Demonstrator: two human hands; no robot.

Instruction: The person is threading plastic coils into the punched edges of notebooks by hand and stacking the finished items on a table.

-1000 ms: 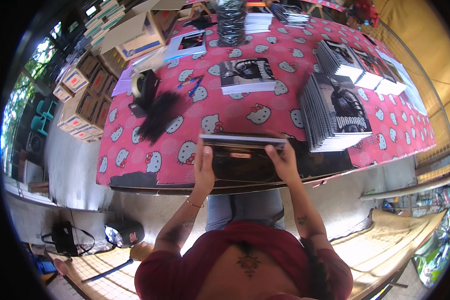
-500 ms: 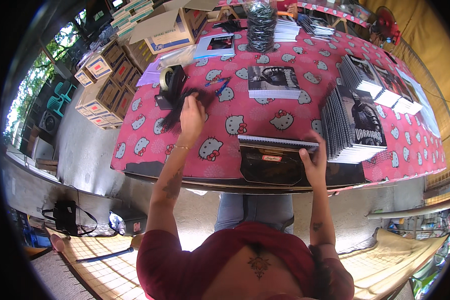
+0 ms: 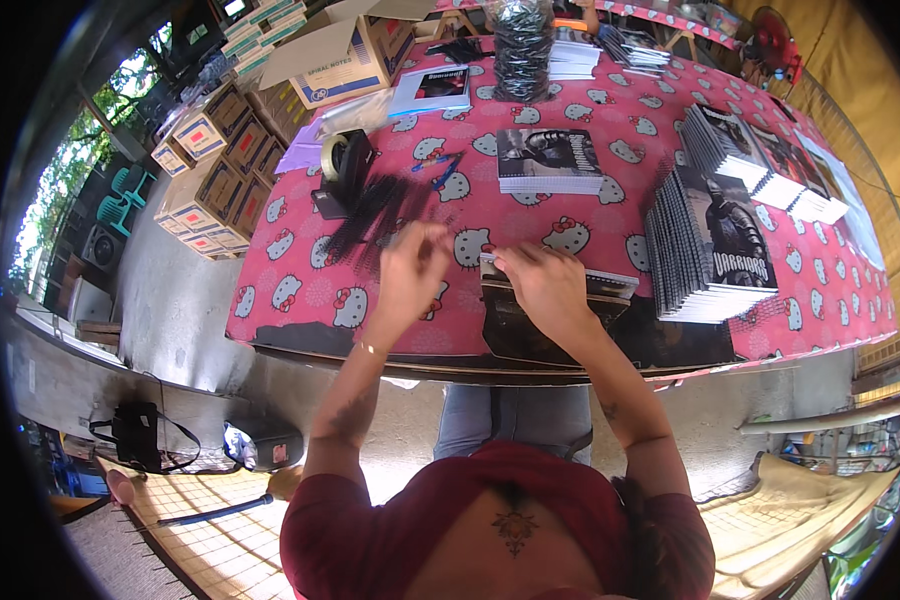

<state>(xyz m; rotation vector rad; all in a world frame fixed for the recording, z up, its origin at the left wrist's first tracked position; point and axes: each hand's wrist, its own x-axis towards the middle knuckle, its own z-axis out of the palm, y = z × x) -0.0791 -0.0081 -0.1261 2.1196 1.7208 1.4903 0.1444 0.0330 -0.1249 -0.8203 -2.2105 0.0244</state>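
Unbound paper with a row of punched holes, a notebook [image 3: 610, 284], lies along the near table edge on a dark, glossy, flat piece [image 3: 515, 325]. My right hand [image 3: 545, 285] is closed on the left end of its punched edge, thumb and fingers pressed together. Just left of it, my left hand [image 3: 415, 272] hovers with its fingers bunched, blurred by motion; whatever they hold is too small to make out. Beyond the left hand lies a loose heap of black binding coils [image 3: 375, 220]. A tall stack of coil-bound notebooks [image 3: 715, 240] stands to the right.
A tape dispenser [image 3: 342, 170] stands by the coils, with blue-handled scissors [image 3: 447, 172] nearby. Another notebook stack [image 3: 548, 165] sits mid-table, more notebooks [image 3: 735, 150] at the far right. A bundle of black coils [image 3: 522, 55] and an open carton [image 3: 345, 75] stand at the back.
My left hand has come away from the coil heap toward me and the notebook. My right hand has slid from the notebook's right end to its left end.
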